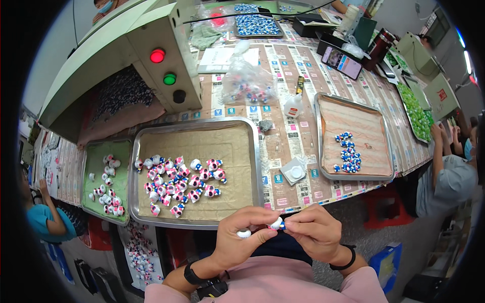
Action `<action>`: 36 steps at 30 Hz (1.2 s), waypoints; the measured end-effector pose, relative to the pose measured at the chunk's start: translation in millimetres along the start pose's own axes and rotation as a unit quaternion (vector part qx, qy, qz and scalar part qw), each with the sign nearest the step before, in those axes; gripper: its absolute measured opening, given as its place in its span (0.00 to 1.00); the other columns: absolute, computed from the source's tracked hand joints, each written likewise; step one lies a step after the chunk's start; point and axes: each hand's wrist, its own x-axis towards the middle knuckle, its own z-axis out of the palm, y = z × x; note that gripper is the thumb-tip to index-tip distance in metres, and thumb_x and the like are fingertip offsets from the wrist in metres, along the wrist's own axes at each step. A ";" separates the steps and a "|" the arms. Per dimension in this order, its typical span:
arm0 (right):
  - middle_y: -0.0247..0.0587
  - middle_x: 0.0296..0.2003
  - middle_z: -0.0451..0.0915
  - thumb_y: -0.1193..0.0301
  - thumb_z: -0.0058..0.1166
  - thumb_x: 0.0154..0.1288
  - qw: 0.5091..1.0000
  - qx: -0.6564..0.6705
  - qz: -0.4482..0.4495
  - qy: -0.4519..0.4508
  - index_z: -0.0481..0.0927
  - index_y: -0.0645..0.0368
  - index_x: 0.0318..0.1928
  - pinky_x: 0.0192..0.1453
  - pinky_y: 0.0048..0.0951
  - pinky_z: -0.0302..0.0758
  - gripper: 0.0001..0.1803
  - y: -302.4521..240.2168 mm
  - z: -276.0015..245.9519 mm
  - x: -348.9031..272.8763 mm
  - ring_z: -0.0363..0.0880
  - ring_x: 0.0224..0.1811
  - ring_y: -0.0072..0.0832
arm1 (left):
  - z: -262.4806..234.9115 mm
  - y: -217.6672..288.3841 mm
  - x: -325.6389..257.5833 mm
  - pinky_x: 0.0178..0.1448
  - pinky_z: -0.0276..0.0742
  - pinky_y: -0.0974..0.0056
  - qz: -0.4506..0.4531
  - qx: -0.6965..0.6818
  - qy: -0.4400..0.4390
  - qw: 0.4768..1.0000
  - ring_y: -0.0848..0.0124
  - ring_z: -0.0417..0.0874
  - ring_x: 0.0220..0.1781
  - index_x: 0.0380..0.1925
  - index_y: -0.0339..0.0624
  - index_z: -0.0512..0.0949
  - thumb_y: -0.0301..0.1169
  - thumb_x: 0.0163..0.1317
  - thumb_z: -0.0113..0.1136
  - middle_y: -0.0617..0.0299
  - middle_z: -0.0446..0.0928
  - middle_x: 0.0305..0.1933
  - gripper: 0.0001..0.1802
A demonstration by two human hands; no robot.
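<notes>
At the table's front edge my left hand (242, 235) pinches a small white figurine head (276, 222) between thumb and fingertips. A second white piece (244, 234) is tucked against the same palm. My right hand (316, 233) closes its fingertips on a small blue-and-white figurine body (282, 226), which touches the head. Just beyond my left hand lies a metal tray (256, 166) lined with brown paper. Several pink, white and blue figurines (174, 184) sit in its left half.
At left, a green-lined tray (96, 151) holds white heads. A metal tray (353, 177) at right carries blue-and-white bodies. Beyond stand a glue bottle (292, 106), a plastic bag (247, 83) of parts and a propped phone (342, 62). A machine (146, 30) fills the far left. Other people sit both sides.
</notes>
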 end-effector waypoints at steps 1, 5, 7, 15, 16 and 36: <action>0.39 0.36 0.85 0.81 0.69 0.51 1.000 -0.003 0.001 0.005 0.86 0.61 0.40 0.37 0.29 0.76 0.13 0.1 0.0 -1.0 0.81 0.34 0.33 | -0.4 0.3 0.6 0.42 0.74 0.76 -0.012 0.005 -0.005 1.000 0.79 0.80 0.43 0.47 0.37 0.83 0.20 0.57 0.68 0.55 0.81 0.50 0.16; 0.42 0.36 0.84 0.81 0.67 0.52 0.999 0.001 0.004 -0.036 0.85 0.62 0.41 0.37 0.30 0.77 0.13 2.8 -5.8 7.0 0.80 0.34 0.36 | -15.5 -1.7 4.4 0.40 0.74 0.76 -0.069 0.029 -0.024 0.997 0.80 0.79 0.39 0.46 0.38 0.84 0.20 0.56 0.68 0.59 0.82 0.46 0.15; 0.43 0.37 0.84 0.80 0.66 0.53 0.992 -0.122 0.002 -0.009 0.84 0.62 0.41 0.39 0.33 0.77 0.12 16.3 -26.4 7.8 0.81 0.37 0.38 | -34.0 -1.6 9.1 0.39 0.73 0.76 -0.108 0.106 -0.008 0.988 0.81 0.79 0.36 0.45 0.39 0.84 0.22 0.56 0.68 0.62 0.83 0.41 0.15; 0.46 0.36 0.82 0.75 0.63 0.55 0.917 -0.359 0.175 -0.002 0.84 0.62 0.40 0.52 0.41 0.72 0.11 80.6 -97.3 12.2 0.77 0.44 0.45 | -78.5 5.1 9.6 0.38 0.76 0.67 -0.075 0.389 0.022 0.918 0.69 0.81 0.31 0.41 0.35 0.83 0.23 0.54 0.69 0.55 0.82 0.35 0.13; 0.46 0.36 0.82 0.74 0.63 0.55 0.912 -0.365 0.186 -0.009 0.84 0.63 0.40 0.52 0.40 0.72 0.11 89.4 -99.1 13.1 0.77 0.44 0.45 | -77.0 6.4 10.8 0.38 0.76 0.67 -0.055 0.395 0.033 0.916 0.69 0.80 0.31 0.41 0.36 0.83 0.23 0.54 0.68 0.55 0.81 0.35 0.13; 0.41 0.40 0.82 0.78 0.55 0.68 0.794 0.458 0.391 0.076 0.77 0.67 0.53 0.41 0.23 0.82 0.14 72.2 -60.6 -2.7 0.83 0.40 0.25 | -7.1 -4.7 15.2 0.56 0.84 0.66 -0.270 -0.364 -0.016 0.891 0.63 0.82 0.56 0.53 0.36 0.73 0.25 0.72 0.51 0.53 0.76 0.54 0.12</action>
